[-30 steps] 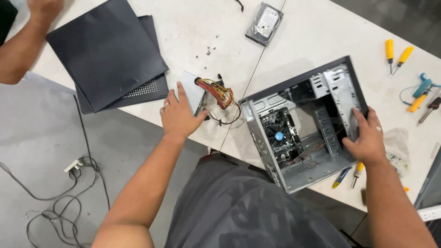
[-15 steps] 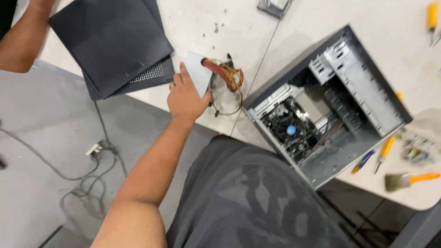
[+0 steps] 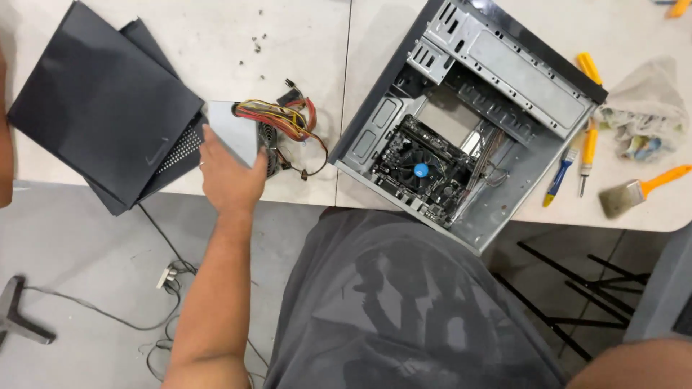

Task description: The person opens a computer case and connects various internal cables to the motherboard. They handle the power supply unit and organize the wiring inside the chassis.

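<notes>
The grey power supply unit [image 3: 234, 133] lies near the front edge of the white table [image 3: 303, 43], just left of the seam between the two tabletops, with its bundle of yellow, red and black cables [image 3: 288, 122] spilling out to the right in a loose loop. The left hand [image 3: 231, 176] rests on the unit's near side, palm down and fingers spread over its top face, laid flat on it rather than clamped around it. The right hand itself is out of the picture; only a bit of forearm shows at the lower right corner, so its state cannot be told. Touching the power supply on the left are two dark side panels [image 3: 101, 108], stacked one on the other and hanging slightly over the table's edge, the lower one showing a perforated vent patch beside the hand. To the right of the cables lies the open computer case [image 3: 497, 94], on its side, with the motherboard [image 3: 425, 169] and its round fan visible inside. Beyond the case sit a yellow-handled screwdriver [image 3: 590, 140], a blue-handled screwdriver [image 3: 559, 176], a paintbrush with an orange handle [image 3: 641, 191] and a crumpled rag [image 3: 641, 108]. A few small screws [image 3: 256, 43] lie scattered on the table above the power supply.
</notes>
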